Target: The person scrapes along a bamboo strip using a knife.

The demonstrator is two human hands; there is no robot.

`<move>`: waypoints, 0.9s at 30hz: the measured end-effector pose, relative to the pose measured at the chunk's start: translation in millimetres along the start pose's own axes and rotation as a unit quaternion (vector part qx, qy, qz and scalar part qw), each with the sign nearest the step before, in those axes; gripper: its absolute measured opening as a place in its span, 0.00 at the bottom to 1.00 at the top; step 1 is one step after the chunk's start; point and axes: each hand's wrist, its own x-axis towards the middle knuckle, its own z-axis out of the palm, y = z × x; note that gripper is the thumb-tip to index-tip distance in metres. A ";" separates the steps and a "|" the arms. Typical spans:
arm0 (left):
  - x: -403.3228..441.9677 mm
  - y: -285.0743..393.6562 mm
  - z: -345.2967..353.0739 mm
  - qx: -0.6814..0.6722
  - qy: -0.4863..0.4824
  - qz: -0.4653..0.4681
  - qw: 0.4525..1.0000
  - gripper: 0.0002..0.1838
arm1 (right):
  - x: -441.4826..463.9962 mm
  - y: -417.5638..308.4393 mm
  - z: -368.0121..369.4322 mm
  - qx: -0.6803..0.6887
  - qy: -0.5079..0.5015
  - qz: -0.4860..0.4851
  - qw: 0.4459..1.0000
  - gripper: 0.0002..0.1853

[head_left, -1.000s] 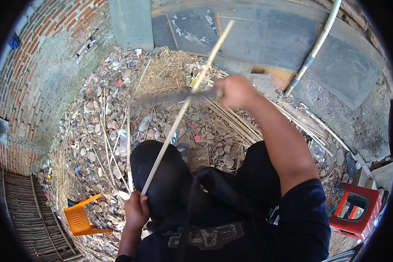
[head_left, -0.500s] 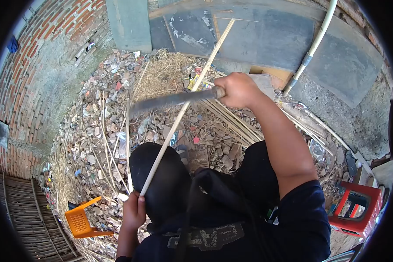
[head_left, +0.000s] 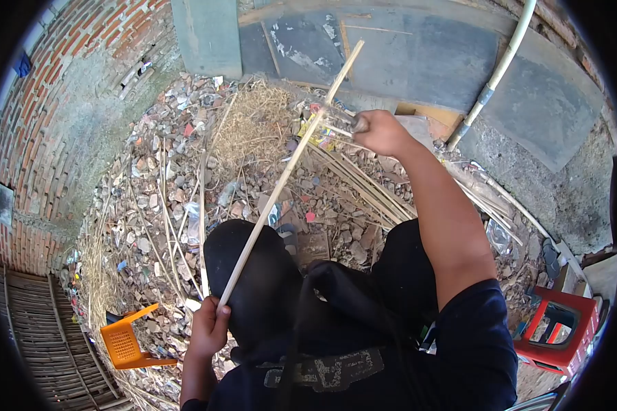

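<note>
My left hand point(head_left: 209, 327) is closed round the lower end of a long pale bamboo strip point(head_left: 275, 195). The strip slants up and to the right over my left knee, its far end near the grey panels. My right hand point(head_left: 380, 132) grips the handle of a machete point(head_left: 358, 123) beside the strip's upper part. Motion blur smears the blade, so its exact position and any contact with the strip cannot be made out.
Rubble point(head_left: 147, 185) covers the ground, with dry shavings point(head_left: 250, 123) and a bundle of bamboo strips point(head_left: 367, 188) on it. An orange plastic chair point(head_left: 125, 344) lies at the lower left; a red stool point(head_left: 557, 329) is at the right. A pipe point(head_left: 497, 72) leans by the wall.
The machete, earlier stretched leftward across the strip, has swung up, and its blade is now blurred. My right hand has shifted slightly right. The strip's upper end is a little lower.
</note>
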 end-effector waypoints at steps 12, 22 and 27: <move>-3.6 8.2 2.3 0.104 0.037 0.023 0.994 0.19 | -36.3 -74.8 -10.7 -0.208 -0.118 -0.128 0.962 0.12; -30.3 7.2 9.5 0.327 0.136 0.007 0.935 0.16 | -27.2 -54.7 3.5 -0.193 -0.084 -0.127 0.969 0.13; -24.7 9.2 12.1 0.220 0.116 0.012 0.969 0.18 | -35.6 -68.0 6.0 -0.165 -0.103 -0.155 0.969 0.12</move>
